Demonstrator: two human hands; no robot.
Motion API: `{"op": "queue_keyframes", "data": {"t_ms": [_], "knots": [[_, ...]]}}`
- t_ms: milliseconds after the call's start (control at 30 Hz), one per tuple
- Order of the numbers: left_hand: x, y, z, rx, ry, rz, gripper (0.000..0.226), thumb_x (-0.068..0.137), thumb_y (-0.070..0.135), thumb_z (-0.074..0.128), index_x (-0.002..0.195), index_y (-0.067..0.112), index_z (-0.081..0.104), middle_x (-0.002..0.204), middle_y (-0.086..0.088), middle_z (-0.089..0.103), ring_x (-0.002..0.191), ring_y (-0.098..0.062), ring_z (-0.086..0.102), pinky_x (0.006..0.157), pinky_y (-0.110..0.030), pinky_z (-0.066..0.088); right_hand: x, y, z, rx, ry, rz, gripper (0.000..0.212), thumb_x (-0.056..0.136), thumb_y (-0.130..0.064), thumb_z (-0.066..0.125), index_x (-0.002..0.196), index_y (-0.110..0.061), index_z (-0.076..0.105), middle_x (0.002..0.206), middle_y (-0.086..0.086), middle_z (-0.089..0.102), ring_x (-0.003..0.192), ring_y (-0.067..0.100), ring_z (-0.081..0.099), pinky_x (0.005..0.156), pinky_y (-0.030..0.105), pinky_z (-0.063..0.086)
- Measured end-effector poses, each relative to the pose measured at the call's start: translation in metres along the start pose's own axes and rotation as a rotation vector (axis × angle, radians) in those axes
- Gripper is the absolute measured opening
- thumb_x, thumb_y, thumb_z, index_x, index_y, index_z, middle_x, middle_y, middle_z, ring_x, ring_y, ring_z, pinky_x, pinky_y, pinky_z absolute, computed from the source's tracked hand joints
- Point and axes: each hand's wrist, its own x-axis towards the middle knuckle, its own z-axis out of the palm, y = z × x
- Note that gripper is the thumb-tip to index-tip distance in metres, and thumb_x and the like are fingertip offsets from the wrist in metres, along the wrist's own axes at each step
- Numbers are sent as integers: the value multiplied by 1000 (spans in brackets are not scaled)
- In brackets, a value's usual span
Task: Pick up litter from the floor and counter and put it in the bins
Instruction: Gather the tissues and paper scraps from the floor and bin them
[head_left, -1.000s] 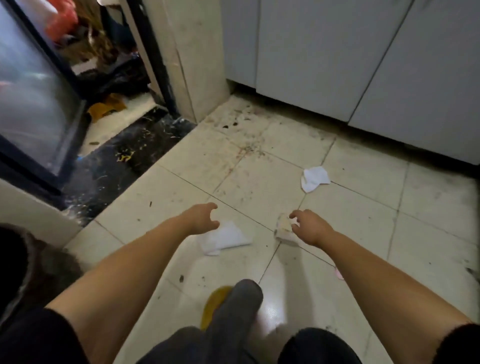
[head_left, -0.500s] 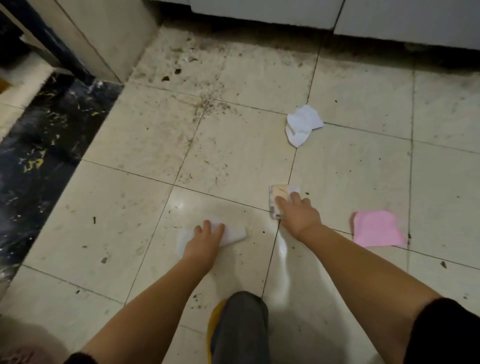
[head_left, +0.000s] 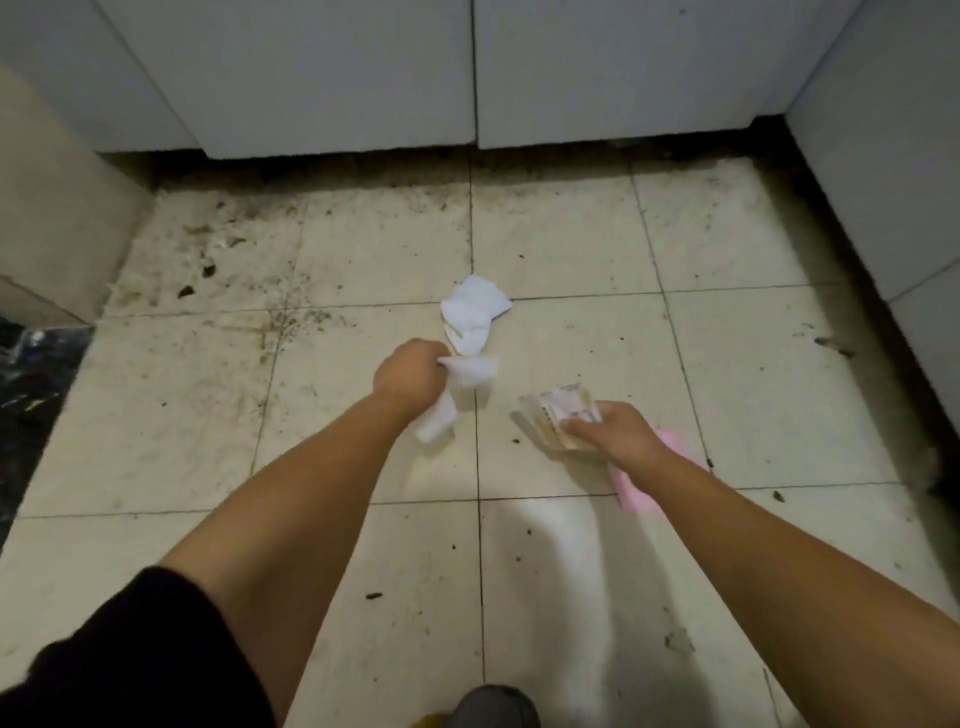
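Observation:
My left hand (head_left: 413, 375) is closed around a white tissue (head_left: 467, 375), which hangs out on both sides of the fist above the floor. My right hand (head_left: 613, 431) grips a crumpled beige wrapper (head_left: 555, 415), lifted off the tiles. Just beyond my left hand a second crumpled white tissue (head_left: 474, 314) lies on the floor, right by the held one. A pink paper (head_left: 636, 493) lies flat on the tile, mostly covered by my right wrist and forearm.
Grey cabinet fronts (head_left: 332, 78) close the far side, and another cabinet (head_left: 883, 156) runs along the right. A beige wall corner (head_left: 57, 208) stands at left. The cream tiles (head_left: 566, 244) carry dirt specks, thickest near the cabinet base. My foot (head_left: 493, 709) shows at the bottom edge.
Both hands have lifted their litter off the floor: the left now holds the white tissue, the right the beige wrapper. The view has swung toward the cabinets, and my right arm now covers the pink paper.

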Motion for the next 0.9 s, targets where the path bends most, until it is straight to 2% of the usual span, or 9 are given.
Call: {"op": "queue_keyframes", "data": {"t_ms": [67, 133, 200, 267, 367, 500, 633, 800, 900], "knots": [[32, 30, 0, -4, 36, 16, 25, 90, 8, 46, 97, 1, 69, 102, -21, 62, 103, -37, 59, 75, -34, 45, 8, 24, -17, -198, 68, 40, 40, 82, -26, 71, 116, -6, 65, 131, 15, 58, 119, 28, 54, 99, 38, 45], [61, 45, 10, 73, 6, -12, 29, 93, 18, 50, 113, 7, 66, 138, -18, 45, 133, -36, 38, 103, -45, 42, 13, 47, -22, -438, 88, 129, 44, 82, -35, 69, 121, -17, 63, 157, 6, 24, 146, 27, 20, 117, 42, 25], [92, 44, 26, 195, -74, 9, 32, 94, 27, 51, 120, 14, 65, 161, -8, 12, 149, -30, 8, 120, -51, 20, 17, 66, -20, -520, 105, 191, 22, 82, -39, 66, 100, -26, 68, 160, -2, 10, 148, 28, 9, 115, 46, 26], [119, 34, 45, 301, -168, 41, 37, 95, 33, 48, 124, 15, 62, 163, -10, 1, 151, -28, -5, 122, -54, 8, 20, 81, -14, -526, 152, 229, 8, 81, -33, 66, 84, -29, 60, 155, 0, 19, 142, 30, 22, 107, 46, 37], [132, 23, 68, 397, -274, 70, 40, 97, 26, 44, 129, 8, 58, 156, -18, 26, 148, -30, 14, 121, -44, 16, 24, 95, -9, -636, 236, 238, 20, 84, -19, 59, 104, -18, 63, 148, 4, 27, 130, 32, 31, 94, 45, 47], [119, 18, 77, 306, -91, 71, 30, 94, 9, 44, 112, -4, 64, 128, -24, 48, 119, -39, 47, 98, -45, 44, 26, 94, -7, -773, 244, 260, 27, 88, -12, 56, 114, -13, 61, 141, 8, 31, 127, 33, 30, 93, 45, 50], [97, 10, 79, 203, -107, 13, 27, 94, 10, 41, 107, -2, 62, 122, -22, 56, 112, -37, 53, 92, -40, 45, 26, 97, -9, -783, 258, 259, 31, 90, -9, 50, 120, -13, 57, 137, 10, 36, 126, 35, 32, 93, 44, 49], [35, -6, 90, 252, -183, 11, 26, 92, 14, 45, 113, 3, 57, 123, -19, 57, 113, -33, 54, 96, -42, 47, 20, 99, -4, -832, 266, 184, 35, 93, -7, 44, 128, -12, 48, 126, 14, 50, 114, 32, 52, 90, 40, 47], [-5, -17, 98, 278, -269, -46, 34, 94, 21, 44, 124, 9, 52, 129, -15, 55, 116, -30, 54, 95, -36, 45, 15, 102, -9, -900, 275, 115, 34, 91, -13, 48, 124, -14, 52, 135, 15, 41, 122, 34, 42, 94, 43, 44]]}}
